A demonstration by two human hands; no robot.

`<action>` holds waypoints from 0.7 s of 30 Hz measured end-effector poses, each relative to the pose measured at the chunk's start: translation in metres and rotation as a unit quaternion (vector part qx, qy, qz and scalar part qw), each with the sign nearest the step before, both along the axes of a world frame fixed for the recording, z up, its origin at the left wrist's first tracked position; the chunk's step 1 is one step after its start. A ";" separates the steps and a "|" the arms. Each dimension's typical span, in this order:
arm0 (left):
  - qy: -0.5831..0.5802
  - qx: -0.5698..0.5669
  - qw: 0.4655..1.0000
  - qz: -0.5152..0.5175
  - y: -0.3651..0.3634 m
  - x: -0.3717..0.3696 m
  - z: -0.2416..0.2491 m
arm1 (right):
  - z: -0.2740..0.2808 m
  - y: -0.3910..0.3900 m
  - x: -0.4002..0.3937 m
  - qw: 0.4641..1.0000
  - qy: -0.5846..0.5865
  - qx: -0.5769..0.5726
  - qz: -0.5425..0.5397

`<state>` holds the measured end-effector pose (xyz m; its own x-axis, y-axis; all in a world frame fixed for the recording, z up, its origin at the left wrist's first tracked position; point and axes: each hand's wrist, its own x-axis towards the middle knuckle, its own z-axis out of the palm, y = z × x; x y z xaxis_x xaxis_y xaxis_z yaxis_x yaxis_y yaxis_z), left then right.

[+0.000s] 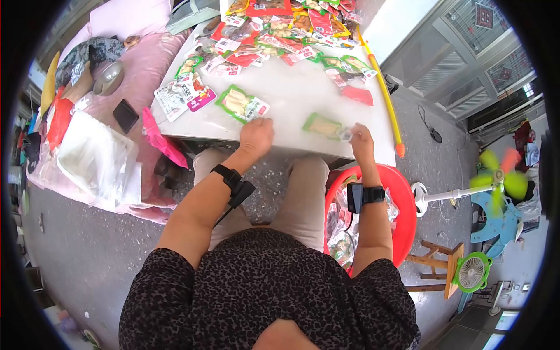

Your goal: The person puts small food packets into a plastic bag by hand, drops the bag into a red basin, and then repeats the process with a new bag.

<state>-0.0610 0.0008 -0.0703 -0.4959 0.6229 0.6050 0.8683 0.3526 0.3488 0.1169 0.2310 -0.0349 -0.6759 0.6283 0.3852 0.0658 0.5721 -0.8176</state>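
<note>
My right hand point(363, 141) pinches the end of a green-edged snack packet point(323, 126) over the front right part of the white table point(286, 93). The packet is smeared by motion, with pale food showing through it. Near the table's front edge my left hand point(256, 135) is closed, fingers curled; whether anything is inside it I cannot tell. Just beyond its knuckles lies another green-edged snack packet point(238, 104) with pale pieces inside and a white label. Both wrists wear black straps with small devices.
A heap of snack packets point(280, 35) covers the table's far end. Several packets point(182, 96) lie at its left edge. A yellow pole point(382, 87) runs along the right edge. Below my right arm stands a red basin point(406, 216) of packets. A pink-covered bed point(149, 58) is left, a fan point(499, 175) right.
</note>
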 end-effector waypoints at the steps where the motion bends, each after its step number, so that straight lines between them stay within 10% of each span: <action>1: 0.001 0.003 1.000 -0.001 0.000 0.000 0.000 | -0.005 -0.009 0.005 0.980 0.030 -0.195 -0.025; 6: 0.005 0.005 1.000 0.005 0.001 0.000 -0.002 | -0.023 -0.014 0.006 0.772 0.265 -0.578 0.019; 15: -0.102 -0.040 0.994 0.007 0.002 0.002 0.006 | -0.019 -0.034 -0.029 0.838 0.067 -0.541 0.006; 21: -0.189 -0.026 0.982 0.003 0.004 0.010 0.023 | 0.016 -0.070 -0.027 0.809 0.179 -0.557 0.060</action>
<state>-0.0513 0.0053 -0.0476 -0.6828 0.6440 0.3451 0.6785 0.3838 0.6264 0.0899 0.1607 -0.0188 -0.7278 0.6586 -0.1912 -0.2905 -0.5486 -0.7840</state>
